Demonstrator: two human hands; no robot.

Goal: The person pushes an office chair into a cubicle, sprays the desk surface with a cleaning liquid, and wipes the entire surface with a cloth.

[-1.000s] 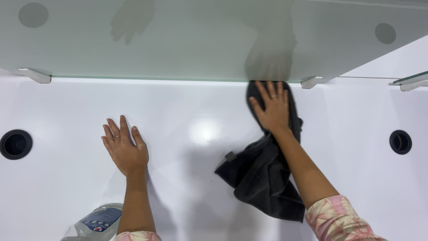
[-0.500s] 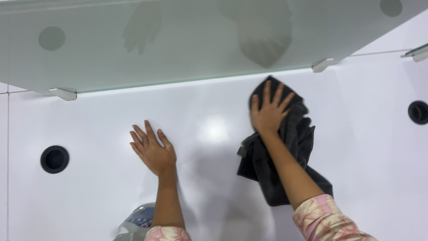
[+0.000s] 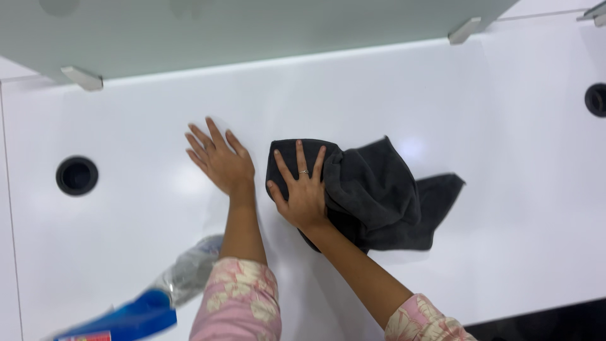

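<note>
Work surface: a glossy white desktop (image 3: 139,252), brightly lit, with soft ceiling-light glare near its middle. Along the far edge stands a frosted glass partition (image 3: 252,31), fixed by two grey metal brackets (image 3: 82,78). Two round black cable grommets are set into the top, one at the left (image 3: 77,175) and one at the right edge of view (image 3: 596,100). A dark strip of floor shows at the lower right.

The left hand (image 3: 219,160) lies flat on the bare desktop, palm down, fingers spread, grasping nothing. The right hand (image 3: 303,189) presses palm-down on a dark grey cloth (image 3: 379,196), fingers splayed, a ring on one finger; it pins the cloth rather than clenching it. The cloth lies bunched at mid-desk, just right of the left hand. Both sleeves are pink and floral.

A blurred spray bottle (image 3: 151,303), clear with blue, sits at the lower left.
</note>
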